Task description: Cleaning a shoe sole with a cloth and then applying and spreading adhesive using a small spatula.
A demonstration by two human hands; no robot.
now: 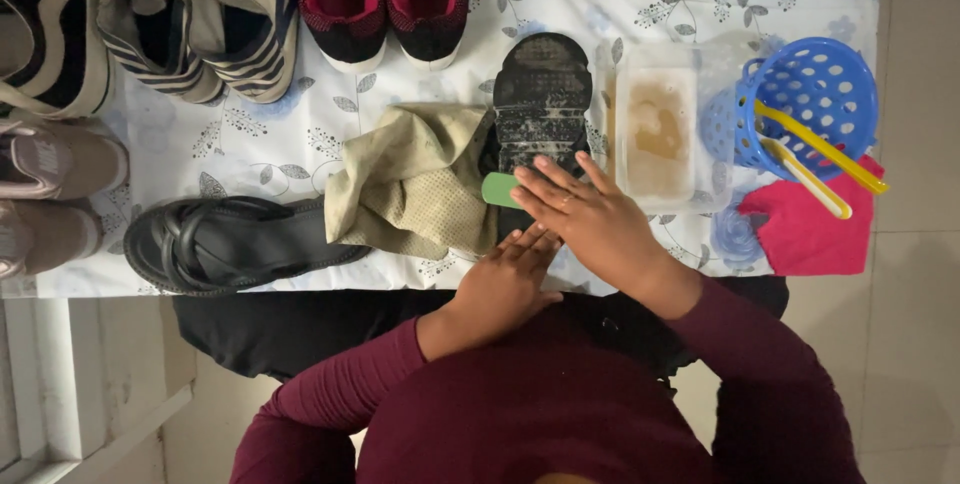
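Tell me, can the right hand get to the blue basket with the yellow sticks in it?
Probably yes. The right hand lies on the upturned black shoe, and only the low tub of murky water stands between it and the blue basket, so it could likely pass over.

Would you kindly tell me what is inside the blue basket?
The blue basket holds two yellow-handled tools, handles sticking out over its rim. Their working ends and the basket's bottom are hidden.
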